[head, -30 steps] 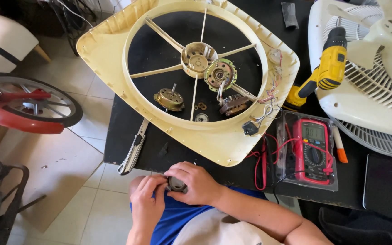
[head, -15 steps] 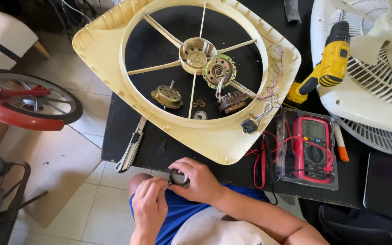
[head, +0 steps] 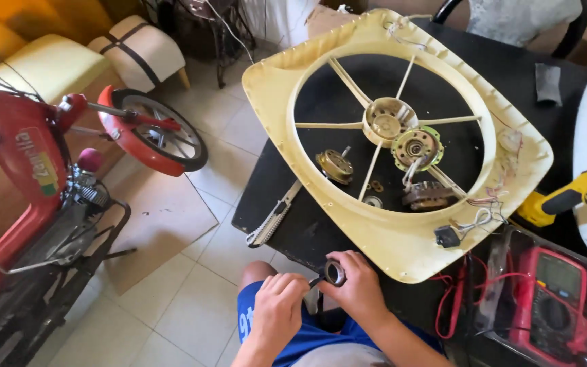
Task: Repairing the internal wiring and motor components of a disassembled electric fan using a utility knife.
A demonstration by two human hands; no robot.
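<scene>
At the near edge of the black tabletop (head: 307,234), seen from the head camera, both hands had stayed together over the lap, but the view had swung to the left since a moment before, so the red moped (head: 28,190) now filled the left side. The right hand (head: 358,289) pinched a small roll of black tape (head: 335,272) between thumb and fingers, and the left hand (head: 276,306) had its grip pressed on the loose end, which seemed more drawn out than before. Just beyond the roll lay the cream fan housing (head: 402,248) with its motor parts, a utility knife (head: 274,216) beside it, and the red multimeter (head: 552,299) with tangled leads to the right, near the yellow drill (head: 579,194).
</scene>
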